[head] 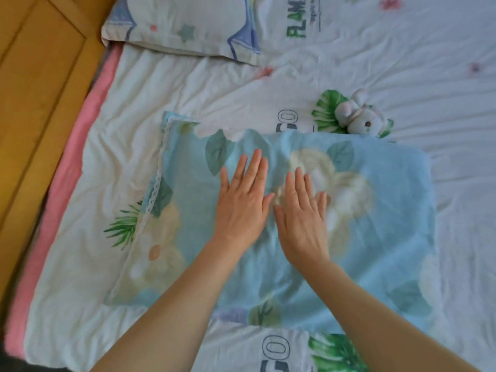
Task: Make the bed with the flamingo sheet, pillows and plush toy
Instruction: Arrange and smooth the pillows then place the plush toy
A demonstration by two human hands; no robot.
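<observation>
A white flamingo sheet (402, 63), creased and printed with green leaves and lettering, covers the bed. At the centre a blue pillow (375, 210) with a leaf-and-flower print lies flat on the sheet, its lace-trimmed end toward 9 o'clock. Brown wood (32, 89) fills the corner from 9 to 11 o'clock. A second pillow (188, 22), white with stars and blue lines, sits on the sheet at 12 o'clock. A pink underlay (67, 170) shows as a strip along the sheet's 9 o'clock edge. The person's left hand (241, 208) and right hand (300, 218) press side by side on the blue pillow's middle, thumbs nearly touching. Each grip lies wide open, fingers straight, holding nothing. A small pale plush toy (357, 114) lies on the sheet at 1 o'clock, just beyond the blue pillow's far edge.
</observation>
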